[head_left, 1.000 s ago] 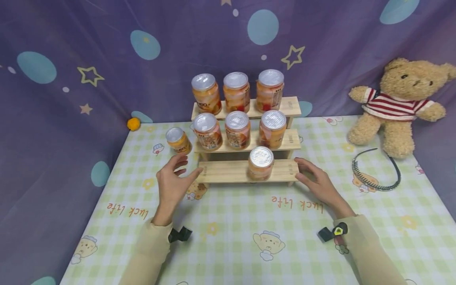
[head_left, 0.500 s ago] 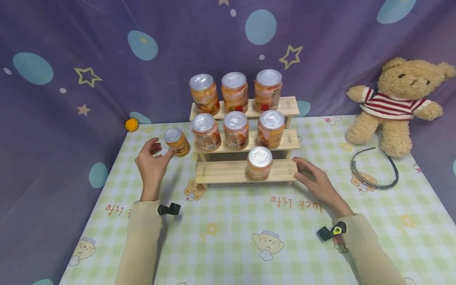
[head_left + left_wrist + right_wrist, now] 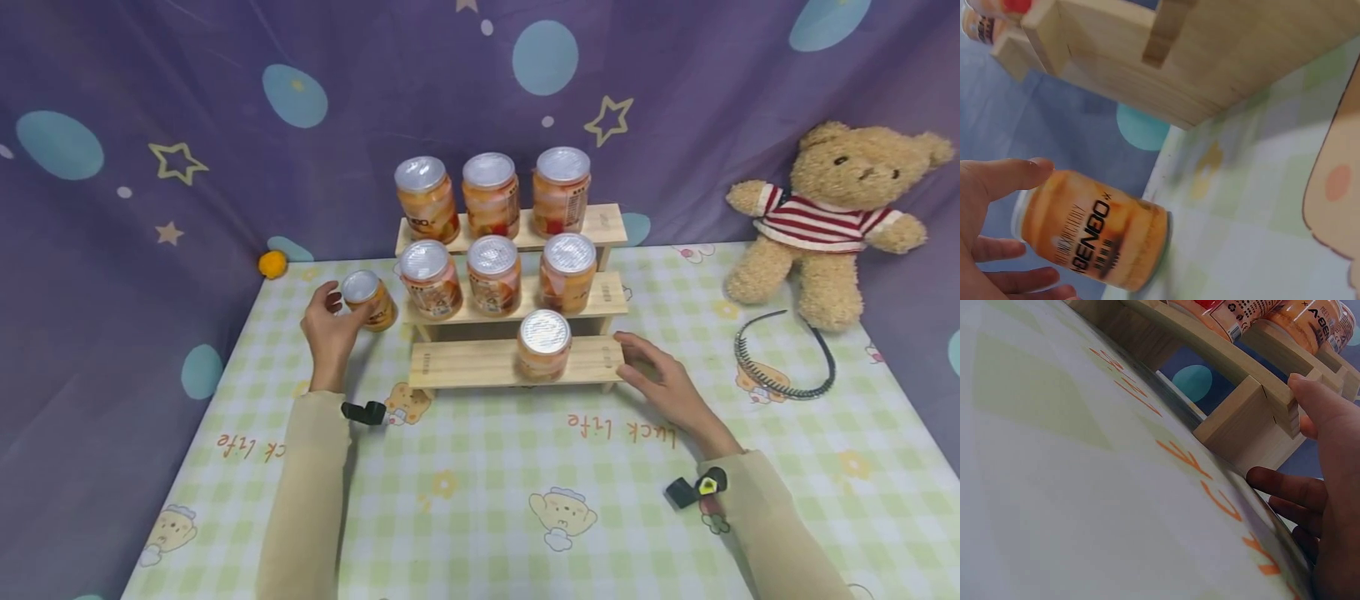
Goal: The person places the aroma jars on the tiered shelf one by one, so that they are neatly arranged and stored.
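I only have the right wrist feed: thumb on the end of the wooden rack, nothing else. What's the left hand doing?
Observer: The left hand has its grip around a lone jar, which stands left of the rack, off its steps.
Operator: Is the jar lifted?
Observer: No. The left wrist view shows its base down on the checked tablecloth.
Operator: How full is the rack?
Observer: Seven jars: three on the top step, three on the middle step, and a single jar on the bottom step, right of centre.
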The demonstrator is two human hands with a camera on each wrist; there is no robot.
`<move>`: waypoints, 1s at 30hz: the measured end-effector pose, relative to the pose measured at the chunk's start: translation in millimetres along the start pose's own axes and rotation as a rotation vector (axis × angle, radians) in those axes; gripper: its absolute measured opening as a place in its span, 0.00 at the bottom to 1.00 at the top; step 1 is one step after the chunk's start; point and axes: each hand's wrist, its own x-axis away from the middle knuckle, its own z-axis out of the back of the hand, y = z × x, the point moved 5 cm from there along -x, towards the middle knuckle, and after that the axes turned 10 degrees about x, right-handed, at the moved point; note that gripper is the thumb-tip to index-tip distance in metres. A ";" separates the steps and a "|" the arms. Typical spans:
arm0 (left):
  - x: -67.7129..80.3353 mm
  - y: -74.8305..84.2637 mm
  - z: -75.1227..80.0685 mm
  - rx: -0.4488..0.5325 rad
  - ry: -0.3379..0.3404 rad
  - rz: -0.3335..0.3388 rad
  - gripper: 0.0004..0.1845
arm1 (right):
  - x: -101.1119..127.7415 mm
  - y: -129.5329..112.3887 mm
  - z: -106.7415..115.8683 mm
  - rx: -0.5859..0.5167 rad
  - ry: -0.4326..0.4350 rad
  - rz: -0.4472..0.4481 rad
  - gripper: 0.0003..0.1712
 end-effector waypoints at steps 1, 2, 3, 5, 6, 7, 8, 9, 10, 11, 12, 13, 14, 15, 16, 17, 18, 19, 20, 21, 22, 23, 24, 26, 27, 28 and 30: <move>-1.6 -1.5 -1.1 0.000 -0.005 0.006 0.37 | 0.2 -0.4 -0.1 -0.003 0.000 0.000 0.30; -3.0 -3.1 -2.2 0.002 -0.010 0.010 0.36 | 0.3 -0.8 -0.3 -0.005 -0.002 -0.001 0.30; -4.3 -4.7 -3.1 0.006 -0.014 0.014 0.36 | 0.5 -1.0 -0.4 -0.005 -0.003 -0.002 0.30; -6.6 -7.7 -4.8 0.022 -0.021 0.016 0.35 | 0.7 -0.9 -0.8 -0.004 -0.007 -0.007 0.30; -7.7 -9.5 -5.3 0.032 -0.024 0.017 0.34 | 0.8 -0.7 -0.8 -0.002 -0.008 -0.009 0.30; -8.7 -11.2 -6.0 0.045 -0.027 0.018 0.34 | 0.9 -0.3 -0.9 0.001 -0.009 -0.011 0.30; -9.4 -12.1 -6.7 0.057 -0.029 0.017 0.33 | 0.9 0.1 -0.9 0.003 -0.010 -0.014 0.30; -9.9 -12.6 -7.4 0.069 -0.029 0.013 0.33 | 0.8 0.5 -0.9 0.003 -0.011 -0.017 0.30; -10.5 -13.1 -7.9 0.080 -0.029 0.010 0.32 | 0.7 1.0 -0.9 0.004 -0.012 -0.018 0.30; -10.8 -13.3 -8.5 0.088 -0.027 0.005 0.32 | 0.6 1.5 -0.8 0.006 -0.012 -0.020 0.30; -11.2 -13.6 -8.9 0.097 -0.025 0.000 0.31 | 0.5 1.9 -0.6 0.008 -0.010 -0.021 0.30; -11.4 -13.6 -9.3 0.105 -0.022 -0.003 0.31 | 0.4 2.3 -0.6 0.010 -0.010 -0.023 0.30; -11.3 -13.6 -9.5 0.108 -0.015 -0.005 0.31 | 0.4 2.6 -0.6 0.010 -0.010 -0.024 0.30; -11.2 -13.8 -9.5 0.112 -0.009 -0.004 0.31 | 0.4 2.9 -0.6 0.012 -0.011 -0.025 0.30; -11.1 -13.7 -9.3 0.110 -0.003 -0.002 0.30 | 0.4 2.9 -0.7 0.012 -0.012 -0.026 0.30; -11.0 -13.6 -9.0 0.113 0.003 0.001 0.30 | 0.4 2.8 -0.8 0.013 -0.012 -0.027 0.30; -11.0 -13.5 -8.7 0.114 0.009 0.004 0.30 | 0.5 2.8 -0.9 0.013 -0.014 -0.028 0.30; -10.9 -13.5 -8.3 0.116 0.013 0.008 0.30 | 0.5 2.8 -1.1 0.012 -0.016 -0.030 0.30; -11.0 -13.4 -7.9 0.117 0.017 0.012 0.30 | 0.6 2.7 -1.1 0.011 -0.018 -0.030 0.30; -11.3 -13.3 -7.7 0.118 0.018 0.015 0.29 | 0.7 2.6 -1.1 0.013 -0.017 -0.030 0.30; -11.6 -12.9 -7.6 0.115 0.019 0.015 0.30 | 0.8 2.5 -1.0 0.012 -0.016 -0.029 0.30; -11.9 -12.8 -7.2 0.119 0.020 0.015 0.30 | 0.8 2.6 -0.9 0.011 -0.015 -0.029 0.30; -12.0 -12.3 -7.0 0.116 0.021 0.015 0.29 | 0.8 2.6 -0.7 0.009 -0.013 -0.028 0.30; -12.0 -11.8 -6.4 0.116 0.022 0.016 0.29 | 0.7 2.6 -0.3 0.007 -0.010 -0.024 0.30; -11.6 -11.5 -6.0 0.117 0.024 0.017 0.29 | 0.7 2.4 -0.2 0.007 -0.008 -0.022 0.30; -11.3 -11.0 -5.4 0.119 0.025 0.017 0.29 | 0.8 2.3 -0.2 0.007 -0.009 -0.020 0.30; -10.2 -10.1 -3.9 0.132 0.027 0.019 0.28 | 1.0 1.8 -0.3 0.010 -0.008 -0.014 0.30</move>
